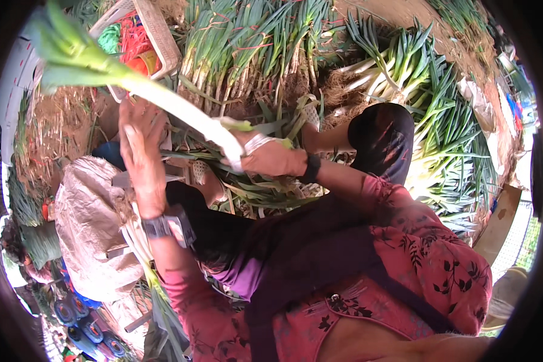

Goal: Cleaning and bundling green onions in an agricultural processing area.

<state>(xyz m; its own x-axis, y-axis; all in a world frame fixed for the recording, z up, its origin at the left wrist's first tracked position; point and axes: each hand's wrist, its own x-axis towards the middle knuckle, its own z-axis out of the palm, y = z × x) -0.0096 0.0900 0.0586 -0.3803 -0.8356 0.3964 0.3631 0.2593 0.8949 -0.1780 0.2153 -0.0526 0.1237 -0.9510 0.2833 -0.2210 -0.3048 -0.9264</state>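
you look to be mid-way through stripping a leek [163, 99] that runs from frame centre to upper left: your right hand [274, 158] grips its white base, your left hand [142, 154] lies open against the stalk, so next likely peel a loose outer leaf.

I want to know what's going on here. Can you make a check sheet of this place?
Surface: dirt ground, strewn with husks.
Job's things: one long leek, white stalk, green top.
Clutter: bundled green onions; white basket; pale sack.
Hands: right hand grips the leek's white end; left hand open, against the stalk.
Cables: nothing seen.
Surroundings: loose onions piled at right.
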